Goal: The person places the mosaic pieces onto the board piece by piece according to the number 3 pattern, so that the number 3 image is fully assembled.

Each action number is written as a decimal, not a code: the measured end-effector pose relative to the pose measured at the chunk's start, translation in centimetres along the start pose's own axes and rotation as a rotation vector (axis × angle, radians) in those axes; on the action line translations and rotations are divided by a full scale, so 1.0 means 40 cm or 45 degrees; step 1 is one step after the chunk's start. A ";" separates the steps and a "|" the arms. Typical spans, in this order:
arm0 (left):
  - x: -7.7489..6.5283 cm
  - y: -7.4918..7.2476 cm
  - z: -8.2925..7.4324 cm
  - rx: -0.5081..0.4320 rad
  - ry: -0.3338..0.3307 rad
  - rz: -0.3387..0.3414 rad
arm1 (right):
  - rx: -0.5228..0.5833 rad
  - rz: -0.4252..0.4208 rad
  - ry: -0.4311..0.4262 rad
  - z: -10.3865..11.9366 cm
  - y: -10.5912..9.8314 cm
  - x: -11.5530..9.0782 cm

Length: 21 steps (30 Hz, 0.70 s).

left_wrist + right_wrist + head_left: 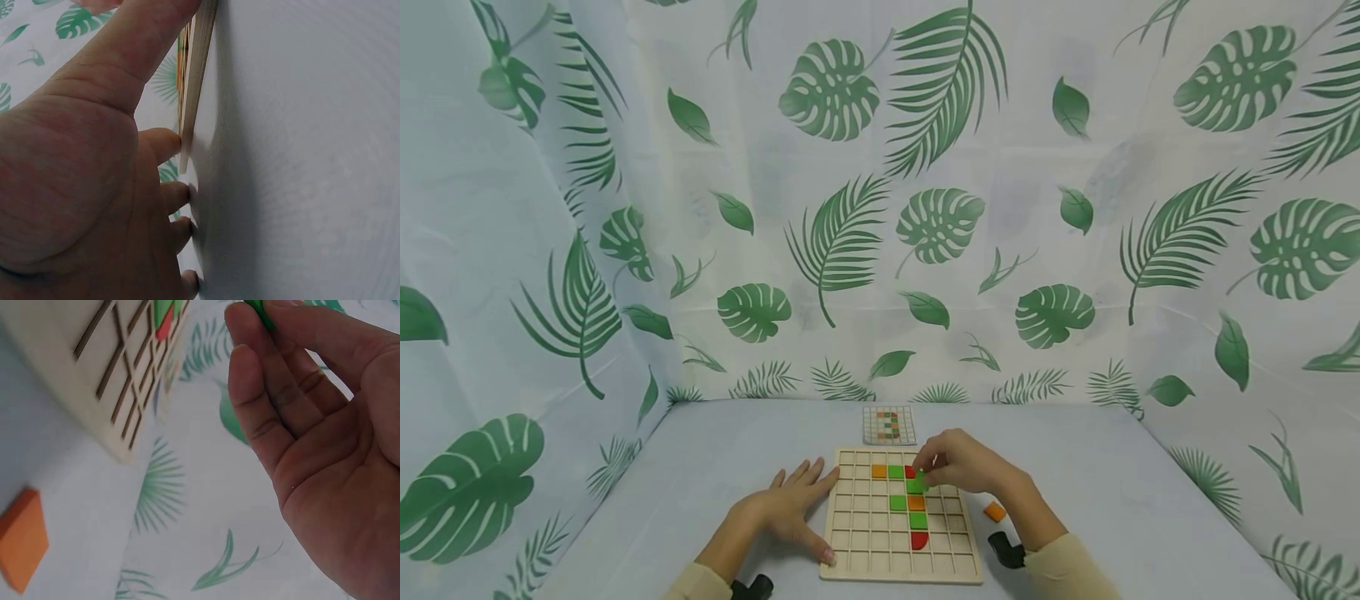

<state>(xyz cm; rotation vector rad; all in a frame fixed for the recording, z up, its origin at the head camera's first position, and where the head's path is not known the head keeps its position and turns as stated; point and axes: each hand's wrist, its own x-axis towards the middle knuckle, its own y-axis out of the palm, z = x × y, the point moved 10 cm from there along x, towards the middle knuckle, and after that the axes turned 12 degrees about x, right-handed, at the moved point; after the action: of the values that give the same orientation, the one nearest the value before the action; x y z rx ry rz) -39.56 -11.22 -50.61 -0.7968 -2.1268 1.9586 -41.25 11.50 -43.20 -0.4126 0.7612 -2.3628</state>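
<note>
A wooden grid board (pixel 857 540) lies on the table with green, orange and red tiles in some of its squares. My left hand (pixel 786 508) is spread at the board's left side, thumb at the near left corner and index fingertip at the left edge (pixel 199 81). Over the board's upper right part, my right hand (pixel 964 462) pinches a green tile (pixel 259 312) between thumb and fingers. Below it in the head view sit a red tile (pixel 910 472) and an orange tile (pixel 916 503). A red quarter-round tile (pixel 919 541) lies lowest.
Behind the board is a small card (pixel 889 425) printed with a coloured grid pattern. One loose orange tile (pixel 995 512) lies right of the board, near my right forearm. Black devices (pixel 1006 550) show by both wrists. A leaf-patterned cloth (pixel 880 250) hangs at the back and sides.
</note>
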 end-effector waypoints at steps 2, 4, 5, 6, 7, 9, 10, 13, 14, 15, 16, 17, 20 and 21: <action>0.000 -0.001 0.000 0.003 0.003 -0.001 | 0.022 0.020 -0.005 0.012 0.016 0.008; 0.001 -0.001 0.000 0.001 0.005 0.002 | 0.048 0.046 -0.001 0.018 0.033 0.015; 0.001 -0.001 0.000 0.001 0.006 0.002 | 0.054 0.057 0.002 0.020 0.041 0.017; 0.001 0.000 0.000 -0.001 0.009 0.003 | 0.056 0.067 0.011 0.020 0.049 0.020; 0.000 0.000 0.000 -0.003 0.010 0.004 | 0.054 0.077 0.012 0.020 0.056 0.022; 0.000 0.001 0.001 -0.007 0.011 0.005 | 0.048 0.092 0.015 0.021 0.068 0.024; 0.001 0.002 0.001 -0.005 0.011 0.005 | 0.041 0.096 0.017 0.021 0.073 0.026; 0.001 0.001 0.001 -0.002 0.010 0.006 | 0.035 0.109 0.015 0.021 0.086 0.027; 0.000 0.000 0.001 0.001 0.010 0.005 | 0.036 0.113 0.012 0.021 0.090 0.026; 0.000 0.000 0.001 0.002 0.011 0.004 | 0.037 0.116 0.011 0.021 0.092 0.026; 0.000 0.000 0.001 0.004 0.012 0.003 | 0.036 0.119 0.006 0.021 0.095 0.026; 0.000 -0.001 0.000 0.004 0.014 0.001 | 0.037 0.121 0.000 0.022 0.097 0.025; 0.001 0.001 0.000 0.006 0.023 -0.006 | 0.021 0.118 -0.013 0.028 0.101 0.023; 0.002 0.001 0.000 0.005 0.025 -0.007 | 0.009 0.117 -0.012 0.030 0.103 0.023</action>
<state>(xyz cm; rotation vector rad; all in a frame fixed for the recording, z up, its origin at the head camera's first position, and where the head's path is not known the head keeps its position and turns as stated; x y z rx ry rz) -39.62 -11.20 -50.68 -0.8058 -2.1109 1.9436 -39.51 7.77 -44.70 -0.3777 0.7510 -2.2761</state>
